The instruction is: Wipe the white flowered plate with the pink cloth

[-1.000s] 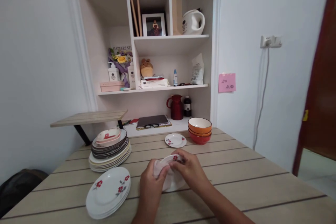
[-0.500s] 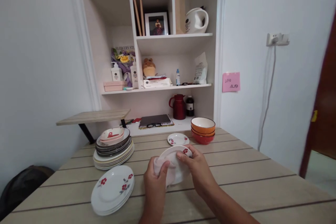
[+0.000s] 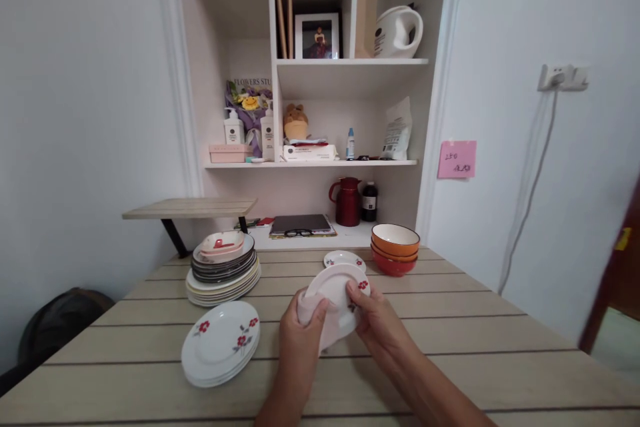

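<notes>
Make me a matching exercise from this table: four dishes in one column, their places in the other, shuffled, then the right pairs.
1. small flowered saucer
2. orange bowls
3. flowered plates
4. mixed plate stack

a. far right of the table
b. near left, closest to the person
c. far left, under a pink dish
d. held in both hands with a cloth

Pairs: 1-d, 2-a, 3-b, 4-c

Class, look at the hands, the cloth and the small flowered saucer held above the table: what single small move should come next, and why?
Probably sweep the cloth across the saucer. The left hand presses the cloth to the saucer's face, while the right hand steadies its rim, tilted, above the table.
</notes>
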Tool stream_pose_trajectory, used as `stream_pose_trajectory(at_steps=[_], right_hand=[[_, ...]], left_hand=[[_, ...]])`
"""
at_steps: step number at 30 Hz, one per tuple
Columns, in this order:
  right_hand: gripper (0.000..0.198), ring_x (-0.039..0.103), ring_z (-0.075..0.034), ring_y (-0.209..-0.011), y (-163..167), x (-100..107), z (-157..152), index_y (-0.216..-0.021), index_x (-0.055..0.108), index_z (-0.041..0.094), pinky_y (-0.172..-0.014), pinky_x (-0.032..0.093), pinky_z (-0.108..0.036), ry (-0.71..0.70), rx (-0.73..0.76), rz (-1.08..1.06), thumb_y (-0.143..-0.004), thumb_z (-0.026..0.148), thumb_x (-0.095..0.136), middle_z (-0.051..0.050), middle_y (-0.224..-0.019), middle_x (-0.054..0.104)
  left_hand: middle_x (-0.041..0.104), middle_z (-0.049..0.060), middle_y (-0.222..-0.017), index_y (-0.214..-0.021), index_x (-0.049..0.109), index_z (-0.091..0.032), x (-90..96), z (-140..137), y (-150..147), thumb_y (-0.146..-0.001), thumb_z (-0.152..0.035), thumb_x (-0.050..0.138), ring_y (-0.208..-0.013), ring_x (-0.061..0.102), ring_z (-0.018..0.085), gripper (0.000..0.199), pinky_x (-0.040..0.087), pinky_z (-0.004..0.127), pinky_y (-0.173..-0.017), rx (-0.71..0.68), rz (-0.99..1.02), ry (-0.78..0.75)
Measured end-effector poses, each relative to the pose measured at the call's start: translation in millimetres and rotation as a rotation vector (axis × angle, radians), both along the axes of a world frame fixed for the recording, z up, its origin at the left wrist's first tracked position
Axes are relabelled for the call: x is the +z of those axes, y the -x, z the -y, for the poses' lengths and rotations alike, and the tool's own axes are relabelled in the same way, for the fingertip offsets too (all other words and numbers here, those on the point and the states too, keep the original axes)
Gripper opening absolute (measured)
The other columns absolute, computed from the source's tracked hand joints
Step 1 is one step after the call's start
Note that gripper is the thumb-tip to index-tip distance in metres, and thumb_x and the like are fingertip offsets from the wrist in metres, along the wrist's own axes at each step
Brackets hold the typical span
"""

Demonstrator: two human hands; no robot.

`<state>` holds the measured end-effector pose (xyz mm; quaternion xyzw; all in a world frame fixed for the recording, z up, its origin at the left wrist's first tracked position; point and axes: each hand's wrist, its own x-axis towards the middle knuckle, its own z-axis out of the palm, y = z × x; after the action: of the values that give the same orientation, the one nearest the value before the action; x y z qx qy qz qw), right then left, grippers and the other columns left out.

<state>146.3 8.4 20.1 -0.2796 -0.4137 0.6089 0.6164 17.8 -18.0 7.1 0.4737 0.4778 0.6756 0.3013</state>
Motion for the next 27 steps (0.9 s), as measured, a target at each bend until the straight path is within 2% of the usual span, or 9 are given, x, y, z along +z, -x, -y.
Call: stream_pose_trajectory(at_steps=[3,6,7,9,11,13,16,20,27], right_hand=[[0.042,0.064,-0.022,-0.077,-8.7,5.4,-0.3,-0.112,0.059,0.020,-0.066,0.052,-0.033,-0.198,-0.160,0.342,-0.078,0.042,0.070,-0.007,-0.097,0.070],[0.044,0.061,-0.027,-0.102,-17.9,12.7,1.9,-0.120,0.057,0.024,-0.088,0.049,-0.042,-0.624,-0.504,0.687,-0.078,0.029,0.068,-0.010,-0.121,0.061],[0.040,0.058,-0.028,-0.108,-20.1,14.6,2.9,-0.121,0.058,0.025,-0.092,0.046,-0.044,-0.738,-0.557,0.795,-0.081,0.025,0.065,-0.010,-0.123,0.060],[0.032,0.058,-0.027,-0.108,-22.8,16.8,4.6,-0.115,0.063,0.028,-0.092,0.044,-0.043,-0.905,-0.545,1.004,-0.085,0.018,0.058,-0.009,-0.117,0.065],[0.025,0.062,-0.025,-0.096,-23.5,17.3,5.7,-0.104,0.067,0.028,-0.085,0.045,-0.039,-0.969,-0.445,1.183,-0.088,0.014,0.054,-0.007,-0.101,0.071],[0.022,0.063,-0.023,-0.088,-23.5,16.8,6.1,-0.097,0.068,0.027,-0.079,0.044,-0.035,-0.976,-0.369,1.260,-0.090,0.014,0.051,-0.005,-0.091,0.072],[0.020,0.063,-0.021,-0.084,-23.4,15.7,6.7,-0.095,0.067,0.025,-0.074,0.044,-0.031,-0.932,-0.306,1.176,-0.091,0.016,0.048,-0.005,-0.090,0.071],[0.020,0.064,-0.019,-0.082,-22.3,14.9,8.3,-0.103,0.064,0.024,-0.073,0.046,-0.028,-0.766,-0.256,0.972,-0.089,0.020,0.051,-0.004,-0.094,0.071],[0.018,0.056,-0.016,-0.068,-18.6,12.6,6.9,-0.100,0.065,0.023,-0.061,0.042,-0.025,-0.516,-0.200,0.758,-0.085,0.030,0.059,0.000,-0.082,0.066]], left_hand=[[0.075,0.007,-0.085,-0.096,0.071,-0.016,-3.5,-1.6,2.6,-0.077,-0.036,0.067,-0.076,0.069,0.021,0.028,0.054,0.029,-0.070,0.055,-0.097,-0.069],[0.076,0.006,-0.089,-0.096,0.072,-0.021,-7.2,-1.4,7.3,-0.081,-0.028,0.062,-0.081,0.070,0.022,0.019,0.054,0.032,-0.076,0.095,-0.347,-0.233],[0.076,0.006,-0.091,-0.096,0.073,-0.023,-8.5,-1.1,8.9,-0.081,-0.024,0.060,-0.083,0.070,0.022,0.019,0.054,0.034,-0.079,0.112,-0.441,-0.290],[0.076,0.006,-0.092,-0.098,0.072,-0.025,-10.8,-0.5,11.8,-0.080,-0.016,0.056,-0.086,0.070,0.023,0.026,0.054,0.036,-0.081,0.147,-0.592,-0.382],[0.076,0.007,-0.092,-0.100,0.072,-0.025,-12.3,0.0,13.6,-0.078,-0.012,0.053,-0.086,0.070,0.024,0.032,0.054,0.037,-0.080,0.156,-0.680,-0.435],[0.076,0.006,-0.092,-0.100,0.072,-0.025,-12.3,0.5,14.2,-0.077,-0.010,0.053,-0.085,0.070,0.024,0.033,0.054,0.037,-0.080,0.140,-0.705,-0.449],[0.076,0.005,-0.089,-0.095,0.072,-0.024,-9.6,1.3,12.5,-0.077,-0.013,0.058,-0.082,0.070,0.022,0.025,0.054,0.033,-0.078,0.121,-0.591,-0.372],[0.074,0.002,-0.079,-0.086,0.070,-0.021,-4.0,1.9,7.7,-0.075,-0.027,0.069,-0.071,0.068,0.019,0.012,0.052,0.026,-0.066,0.048,-0.325,-0.185],[0.071,0.001,-0.070,-0.080,0.069,-0.018,-3.0,-2.3,2.9,-0.070,-0.037,0.074,-0.064,0.064,0.017,0.022,0.049,0.023,-0.061,0.028,-0.112,-0.094]])
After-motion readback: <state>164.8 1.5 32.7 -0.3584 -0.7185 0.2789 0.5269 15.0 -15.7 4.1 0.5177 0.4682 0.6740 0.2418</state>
